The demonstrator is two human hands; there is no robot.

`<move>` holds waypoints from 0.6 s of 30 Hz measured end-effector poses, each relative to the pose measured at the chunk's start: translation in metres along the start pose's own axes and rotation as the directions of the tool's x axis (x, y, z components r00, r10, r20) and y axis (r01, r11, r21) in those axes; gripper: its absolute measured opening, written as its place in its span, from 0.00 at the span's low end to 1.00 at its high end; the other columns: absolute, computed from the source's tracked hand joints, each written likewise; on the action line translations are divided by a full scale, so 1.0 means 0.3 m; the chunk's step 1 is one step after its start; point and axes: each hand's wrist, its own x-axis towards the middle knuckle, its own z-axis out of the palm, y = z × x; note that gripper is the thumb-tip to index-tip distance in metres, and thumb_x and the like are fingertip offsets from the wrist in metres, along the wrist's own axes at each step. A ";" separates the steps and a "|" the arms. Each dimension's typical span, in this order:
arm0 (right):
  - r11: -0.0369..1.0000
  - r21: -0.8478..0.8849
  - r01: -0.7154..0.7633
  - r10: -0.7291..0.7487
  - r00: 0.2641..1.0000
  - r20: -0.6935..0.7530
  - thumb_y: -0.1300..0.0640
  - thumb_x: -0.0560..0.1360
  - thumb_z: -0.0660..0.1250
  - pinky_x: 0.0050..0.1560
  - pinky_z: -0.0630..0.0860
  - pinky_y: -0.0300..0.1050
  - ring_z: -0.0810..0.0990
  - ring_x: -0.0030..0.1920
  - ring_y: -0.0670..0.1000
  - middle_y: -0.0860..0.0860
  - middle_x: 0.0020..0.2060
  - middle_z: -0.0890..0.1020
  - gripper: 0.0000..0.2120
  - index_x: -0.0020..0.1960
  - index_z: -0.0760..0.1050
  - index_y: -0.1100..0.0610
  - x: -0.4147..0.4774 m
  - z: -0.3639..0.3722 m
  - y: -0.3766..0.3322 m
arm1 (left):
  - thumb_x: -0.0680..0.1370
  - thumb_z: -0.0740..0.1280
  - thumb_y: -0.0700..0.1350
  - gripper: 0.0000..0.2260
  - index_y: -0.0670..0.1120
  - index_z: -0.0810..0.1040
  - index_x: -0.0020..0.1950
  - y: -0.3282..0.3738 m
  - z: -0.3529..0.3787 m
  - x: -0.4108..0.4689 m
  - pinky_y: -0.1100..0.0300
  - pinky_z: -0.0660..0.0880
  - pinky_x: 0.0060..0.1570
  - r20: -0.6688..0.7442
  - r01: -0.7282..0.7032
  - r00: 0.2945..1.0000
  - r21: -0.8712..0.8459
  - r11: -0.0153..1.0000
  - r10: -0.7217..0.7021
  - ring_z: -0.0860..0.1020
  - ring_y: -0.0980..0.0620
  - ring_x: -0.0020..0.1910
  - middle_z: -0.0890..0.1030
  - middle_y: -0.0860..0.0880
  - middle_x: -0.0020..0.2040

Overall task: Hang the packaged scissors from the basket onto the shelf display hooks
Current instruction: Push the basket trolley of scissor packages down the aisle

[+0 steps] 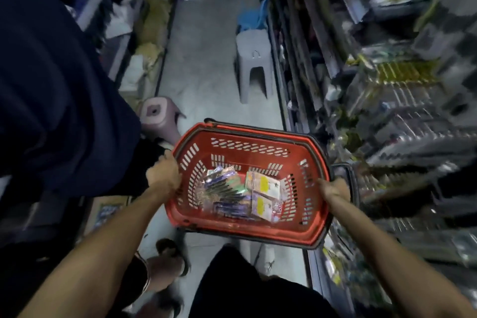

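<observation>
Both hands are busy: the left hand [165, 175] curls its fingers over the left edge of the red basket [247, 131], and the right hand [335, 190] grips its right edge. Between them, on the basket bottom, lie the packaged scissors [227, 193], slightly nearer to the left edge. The shelf hooks [402, 116] are to the right, beyond the right hand, so probably one hand must let go first.

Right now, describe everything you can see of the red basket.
The basket is red plastic with slotted walls and dark handles folded down along its rim. It is held above the aisle floor, beside the shelves on the right. The left hand grips its left end, the right hand its right end. Flat packages lie on its bottom.
</observation>
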 end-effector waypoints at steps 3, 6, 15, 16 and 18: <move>0.994 -0.074 0.083 -0.084 0.996 -0.010 0.48 0.76 0.74 0.57 0.78 0.53 0.82 0.58 0.67 0.66 0.59 0.83 0.25 0.62 0.78 0.68 0.109 0.021 -0.190 | 0.79 0.69 0.45 0.21 0.41 0.64 0.66 0.023 -0.029 0.112 0.44 0.77 0.53 0.007 0.039 0.999 -0.053 0.998 -0.038 0.81 0.36 0.58 0.77 0.39 0.62; 0.985 -0.134 0.106 -0.109 0.994 -0.013 0.48 0.77 0.73 0.52 0.75 0.50 0.82 0.57 0.66 0.66 0.57 0.83 0.24 0.61 0.78 0.68 0.221 0.055 -0.362 | 0.80 0.68 0.45 0.25 0.41 0.62 0.72 0.050 -0.052 0.255 0.43 0.77 0.54 0.039 0.074 0.997 -0.112 0.991 -0.070 0.81 0.36 0.59 0.76 0.39 0.64; 0.982 -0.163 0.093 -0.112 0.987 -0.113 0.47 0.74 0.76 0.57 0.80 0.56 0.84 0.54 0.67 0.66 0.54 0.84 0.24 0.60 0.81 0.66 0.514 0.212 -0.879 | 0.82 0.65 0.55 0.25 0.45 0.61 0.74 0.122 -0.171 0.740 0.41 0.76 0.54 -0.071 -0.032 0.997 -0.335 0.942 0.009 0.83 0.36 0.54 0.79 0.39 0.60; 0.982 -0.163 0.097 -0.118 0.986 -0.120 0.47 0.74 0.77 0.57 0.81 0.56 0.84 0.54 0.67 0.66 0.54 0.84 0.25 0.60 0.81 0.65 0.538 0.223 -0.930 | 0.82 0.65 0.55 0.27 0.45 0.61 0.76 0.127 -0.182 0.794 0.41 0.76 0.54 -0.080 -0.033 0.997 -0.357 0.933 0.004 0.82 0.35 0.55 0.79 0.39 0.61; 0.981 -0.166 0.103 -0.125 0.984 -0.129 0.47 0.73 0.76 0.57 0.81 0.58 0.83 0.54 0.68 0.66 0.54 0.84 0.25 0.60 0.81 0.66 0.594 0.245 -1.026 | 0.83 0.65 0.54 0.29 0.43 0.61 0.78 0.144 -0.200 0.913 0.41 0.77 0.55 -0.134 -0.045 0.991 -0.385 0.922 -0.008 0.82 0.35 0.56 0.80 0.38 0.62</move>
